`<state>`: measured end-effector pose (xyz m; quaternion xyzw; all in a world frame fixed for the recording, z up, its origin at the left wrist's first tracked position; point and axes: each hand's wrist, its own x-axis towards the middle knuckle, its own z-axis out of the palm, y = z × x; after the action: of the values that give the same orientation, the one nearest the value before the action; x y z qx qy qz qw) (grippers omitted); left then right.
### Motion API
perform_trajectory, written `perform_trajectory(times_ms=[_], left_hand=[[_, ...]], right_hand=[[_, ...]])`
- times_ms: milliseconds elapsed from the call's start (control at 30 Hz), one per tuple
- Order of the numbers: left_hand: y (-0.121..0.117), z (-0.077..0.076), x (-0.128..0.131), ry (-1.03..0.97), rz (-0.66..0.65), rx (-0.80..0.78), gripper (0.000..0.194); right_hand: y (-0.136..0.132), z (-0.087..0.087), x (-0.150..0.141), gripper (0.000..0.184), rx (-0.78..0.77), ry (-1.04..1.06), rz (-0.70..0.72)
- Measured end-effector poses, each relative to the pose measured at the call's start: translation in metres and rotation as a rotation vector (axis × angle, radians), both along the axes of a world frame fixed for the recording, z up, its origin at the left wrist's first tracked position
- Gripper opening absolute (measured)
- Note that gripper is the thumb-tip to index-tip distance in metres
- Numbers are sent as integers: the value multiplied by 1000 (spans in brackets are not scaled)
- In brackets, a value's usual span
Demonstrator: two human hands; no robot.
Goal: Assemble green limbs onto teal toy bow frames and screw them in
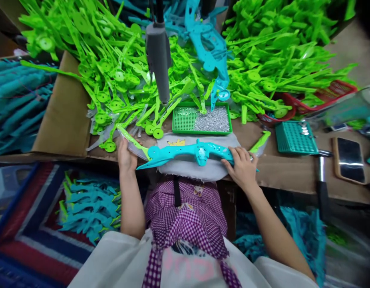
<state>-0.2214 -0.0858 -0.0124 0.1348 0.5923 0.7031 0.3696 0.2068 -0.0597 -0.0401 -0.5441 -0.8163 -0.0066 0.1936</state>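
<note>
Two hands at a teal bow-shaped part on the surface

The left hand (127, 156) is raised on edge at the part's left end, wrist below and fingers pointing away from the body, against the left green arm (134, 141); whether they pinch it, I cannot tell. The right hand (243, 166) reaches in from the lower right, back of the hand up, its fingers curled over the right end of the teal part (180, 151), gripping it, thumb on the near side.

There is one teal part between the hands, lying crosswise above one pale cloth (197, 173), with two green arms, one at each end; the right green arm (261, 142) points up and away. Beyond the cloth on the surface (271, 172) is one green tray (187, 131) of small metal pieces (213, 120), under one grey driver (161, 64). To the right are one teal basket (294, 140), one hammer (322, 172) and one phone (349, 160). Behind are two red baskets and heaped green pieces (113, 76), too many to count.
</note>
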Motion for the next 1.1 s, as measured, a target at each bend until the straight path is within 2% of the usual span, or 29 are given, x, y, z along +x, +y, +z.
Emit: perform_trajectory(times_ms=[133, 300, 533, 700, 900, 1033, 1100], left_hand=[[-3, 8, 1, -37, -47, 31, 40], [-19, 21, 3, -102, -55, 64, 32], [-36, 41, 18, -293, -143, 165, 43], [-40, 41, 29, -432, -134, 195, 47], [-41, 43, 28, -501, -165, 219, 46], [-39, 42, 26, -496, -144, 215, 44], [-38, 41, 25, -491, -134, 211, 42]], right_hand=[[0, -3, 2, 55, 33, -46, -11], [0, -7, 5, 53, 83, -60, 18], [-6, -8, 8, 64, 47, 18, -7], [-5, -9, 10, 62, 37, 11, 7], [-5, -14, 10, 60, 91, 11, 22], [-11, -5, 17, 62, -8, 142, 50], [-9, 2, 28, 63, -32, 273, -44]])
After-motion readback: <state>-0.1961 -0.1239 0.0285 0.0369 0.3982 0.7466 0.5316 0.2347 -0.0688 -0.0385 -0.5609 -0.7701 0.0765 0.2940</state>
